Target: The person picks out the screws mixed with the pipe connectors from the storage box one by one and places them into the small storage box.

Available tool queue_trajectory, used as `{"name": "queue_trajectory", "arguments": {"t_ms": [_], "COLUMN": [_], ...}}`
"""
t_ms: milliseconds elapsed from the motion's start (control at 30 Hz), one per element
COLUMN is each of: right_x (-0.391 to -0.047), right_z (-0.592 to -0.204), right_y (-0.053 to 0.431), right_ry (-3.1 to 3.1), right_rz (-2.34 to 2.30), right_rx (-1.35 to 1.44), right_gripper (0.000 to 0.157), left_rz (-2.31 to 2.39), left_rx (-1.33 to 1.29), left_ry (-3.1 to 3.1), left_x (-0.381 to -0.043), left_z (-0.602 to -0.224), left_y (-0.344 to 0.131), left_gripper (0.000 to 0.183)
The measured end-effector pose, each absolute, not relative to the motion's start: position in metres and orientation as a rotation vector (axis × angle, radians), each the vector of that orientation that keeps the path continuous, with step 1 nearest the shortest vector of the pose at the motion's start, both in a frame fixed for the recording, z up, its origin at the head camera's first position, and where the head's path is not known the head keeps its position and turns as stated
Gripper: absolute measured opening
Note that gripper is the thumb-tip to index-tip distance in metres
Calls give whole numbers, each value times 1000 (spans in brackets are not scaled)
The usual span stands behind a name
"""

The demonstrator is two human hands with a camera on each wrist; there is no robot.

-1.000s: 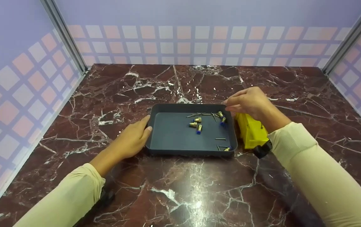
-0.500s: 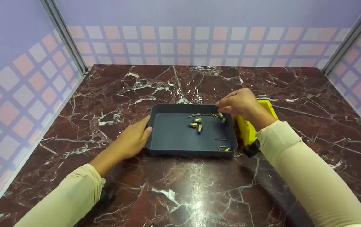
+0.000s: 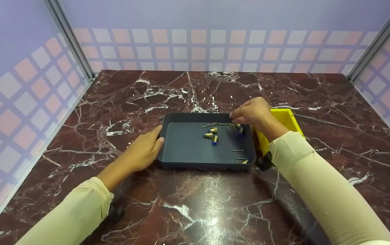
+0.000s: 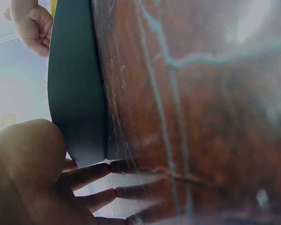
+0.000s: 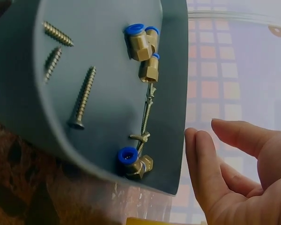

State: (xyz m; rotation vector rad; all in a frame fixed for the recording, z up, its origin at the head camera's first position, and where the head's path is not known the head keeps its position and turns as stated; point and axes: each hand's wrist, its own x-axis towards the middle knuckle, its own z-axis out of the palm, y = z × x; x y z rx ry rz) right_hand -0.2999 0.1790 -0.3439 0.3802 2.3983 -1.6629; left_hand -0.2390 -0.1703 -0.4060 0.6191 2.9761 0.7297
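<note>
Matt plastic tray (image 3: 184,146), shiny metal screws (image 5: 85,97)

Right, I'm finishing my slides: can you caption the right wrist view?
Right hand near a gray tray holding screws and blue-collared, brass-colored fittings.

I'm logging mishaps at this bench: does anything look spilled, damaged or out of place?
Nothing stands out. The screws and brass-coloured fittings lie loose and scattered, but all that show are inside the gray tray. The yellow bin beside it is partly hidden by the right arm, so its inside can't be fully checked.

bright glare on the glossy tabletop (image 3: 212,207)
</note>
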Motion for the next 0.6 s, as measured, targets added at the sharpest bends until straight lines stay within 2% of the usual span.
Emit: {"name": "queue_trajectory", "arguments": {"t_ms": [367,600], "right_x": [-302,-303], "right_z": [-351,-359], "right_y": [170,165], "right_ry": [2543,2813], "right_rz": [-1553,-1212], "right_rx": [443,458], "right_gripper": [32,27], "left_rz": [733,736], "left_rx": [622,611], "left_ry": [2982,2939], "left_x": [-239,-239], "left_z": [-407,-406], "left_y": [-171,-171], "left_gripper": [56,58]}}
